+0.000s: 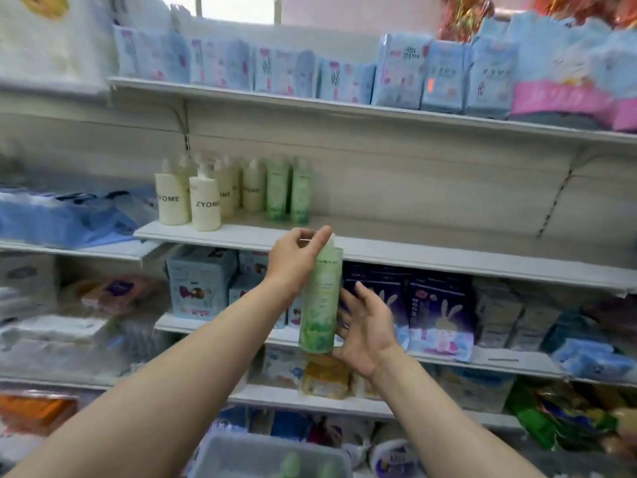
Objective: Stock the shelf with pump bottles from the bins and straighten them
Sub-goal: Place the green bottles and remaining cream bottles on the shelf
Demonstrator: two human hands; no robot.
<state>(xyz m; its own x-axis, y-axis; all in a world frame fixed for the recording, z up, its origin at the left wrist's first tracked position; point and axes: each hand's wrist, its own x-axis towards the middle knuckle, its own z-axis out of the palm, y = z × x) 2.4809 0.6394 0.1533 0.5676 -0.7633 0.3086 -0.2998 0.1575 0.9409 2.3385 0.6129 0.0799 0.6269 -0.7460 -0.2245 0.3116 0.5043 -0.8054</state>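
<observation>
A tall green pump bottle [320, 301] is upright in mid-air just below the front lip of the middle white shelf [431, 257]. My left hand [296, 257] pinches its pump top with thumb and fingers. My right hand [365, 326] supports the bottle's lower side and base with spread, nearly straight fingers. On the shelf's left part stand several cream ZYOME pump bottles [205, 201] and two green bottles [289, 193]. A grey bin [241, 457] with green bottle tops showing sits at the bottom centre.
The middle shelf right of the green bottles is bare up to a bracket [555, 201]. Blue and pink packs [413, 77] fill the top shelf. Boxes and purple rabbit packs [437, 305] line the shelves below. Blue bags [62, 219] lie at left.
</observation>
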